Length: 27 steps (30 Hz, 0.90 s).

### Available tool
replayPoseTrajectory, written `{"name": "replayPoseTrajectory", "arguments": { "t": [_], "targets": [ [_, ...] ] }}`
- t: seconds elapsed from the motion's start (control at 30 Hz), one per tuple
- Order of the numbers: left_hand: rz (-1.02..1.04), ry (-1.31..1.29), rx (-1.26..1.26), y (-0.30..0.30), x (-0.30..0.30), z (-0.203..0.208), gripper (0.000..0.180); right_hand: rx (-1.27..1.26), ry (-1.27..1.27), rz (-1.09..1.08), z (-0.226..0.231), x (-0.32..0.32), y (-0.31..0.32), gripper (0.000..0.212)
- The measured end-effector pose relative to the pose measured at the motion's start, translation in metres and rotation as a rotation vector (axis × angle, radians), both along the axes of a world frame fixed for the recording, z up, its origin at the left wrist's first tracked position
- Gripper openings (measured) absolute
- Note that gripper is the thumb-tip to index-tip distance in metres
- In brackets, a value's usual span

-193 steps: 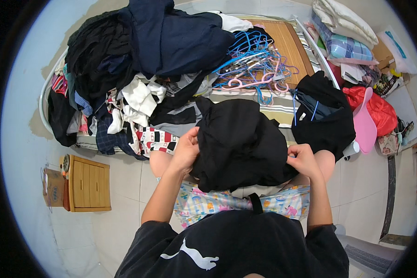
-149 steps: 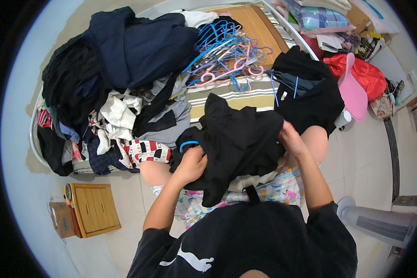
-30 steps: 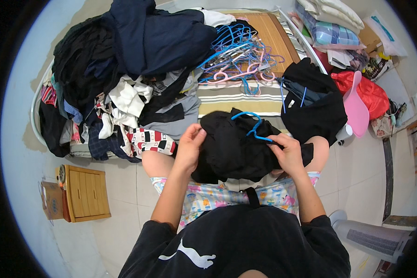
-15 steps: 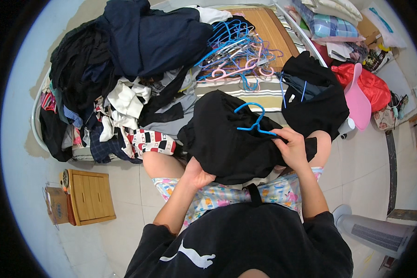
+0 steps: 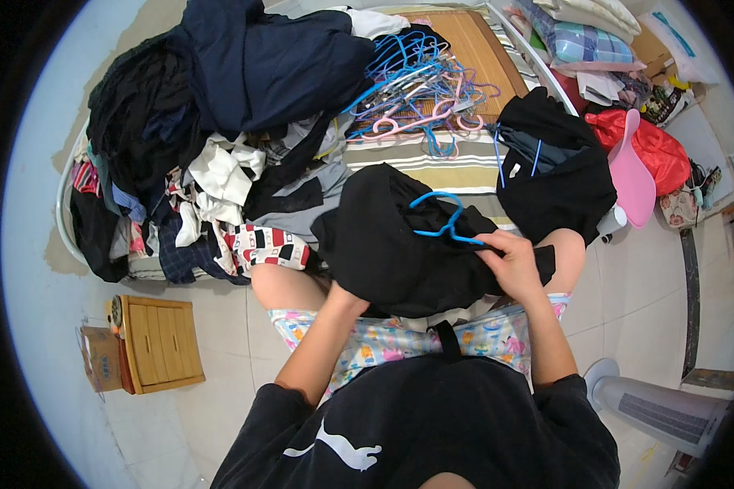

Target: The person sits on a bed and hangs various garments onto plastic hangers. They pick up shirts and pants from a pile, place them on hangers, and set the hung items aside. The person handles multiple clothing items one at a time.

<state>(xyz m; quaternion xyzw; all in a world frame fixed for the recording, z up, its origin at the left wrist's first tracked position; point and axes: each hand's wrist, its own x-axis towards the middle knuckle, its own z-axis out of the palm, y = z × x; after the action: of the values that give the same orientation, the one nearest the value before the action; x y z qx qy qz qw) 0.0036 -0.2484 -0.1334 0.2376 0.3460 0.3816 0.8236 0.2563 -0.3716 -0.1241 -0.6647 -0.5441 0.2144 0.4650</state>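
A black garment (image 5: 383, 244) lies bunched across my lap. The hook and one shoulder of a blue hanger (image 5: 451, 231) show above the cloth, while its other side is hidden in it. My right hand (image 5: 512, 265) pinches the hanger's right shoulder between thumb and fingers, at the garment's edge. At the garment's lower left, my left hand (image 5: 349, 300) reaches in under the cloth, and its fingers are out of sight.
A tangle of blue and pink hangers (image 5: 432, 90) lies on the bed ahead. Heaped clothes (image 5: 277, 73) fill its left side. Another black garment with a blue hanger (image 5: 554, 187) sits at the right. A small wooden cabinet (image 5: 163, 346) stands at lower left, a tower fan (image 5: 661, 411) at lower right.
My left hand has slipped further under the black garment, so its fingers no longer show. The hanger's hook has dipped slightly toward me. My right hand keeps its pinch.
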Motion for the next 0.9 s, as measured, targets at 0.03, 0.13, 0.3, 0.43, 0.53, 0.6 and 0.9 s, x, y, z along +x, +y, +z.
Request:
{"name": "replayPoseTrajectory", "arguments": {
  "t": [0.03,0.13,0.3,0.43,0.53,0.6,0.9],
  "targets": [
    [0.075,0.017,0.009,0.007,-0.004,0.003,0.043,0.037,0.046,-0.008,0.0,0.008,-0.001,0.02],
    [0.28,-0.047,0.055,0.05,-0.03,0.004,0.037,-0.005,0.132,0.046,0.01,0.035,-0.01,0.018],
    [0.489,0.034,-0.084,0.088,-0.066,-0.025,0.025,0.053,0.19,-0.023,0.021,0.057,-0.009,0.019],
    [0.544,0.312,0.297,0.056,-0.041,-0.013,0.013,0.069,0.3,-0.195,0.011,0.068,0.006,0.02],
    [0.384,0.577,0.559,0.031,-0.031,-0.006,0.012,0.11,0.391,-0.32,0.001,0.082,0.015,0.02],
    [0.211,0.61,0.648,0.015,-0.029,-0.01,0.017,0.15,0.33,-0.38,0.01,0.085,0.019,0.018],
    [-0.586,1.606,0.924,-0.001,-0.03,-0.073,0.037,0.435,0.032,-0.343,0.048,0.047,0.049,0.017]
  ]
}}
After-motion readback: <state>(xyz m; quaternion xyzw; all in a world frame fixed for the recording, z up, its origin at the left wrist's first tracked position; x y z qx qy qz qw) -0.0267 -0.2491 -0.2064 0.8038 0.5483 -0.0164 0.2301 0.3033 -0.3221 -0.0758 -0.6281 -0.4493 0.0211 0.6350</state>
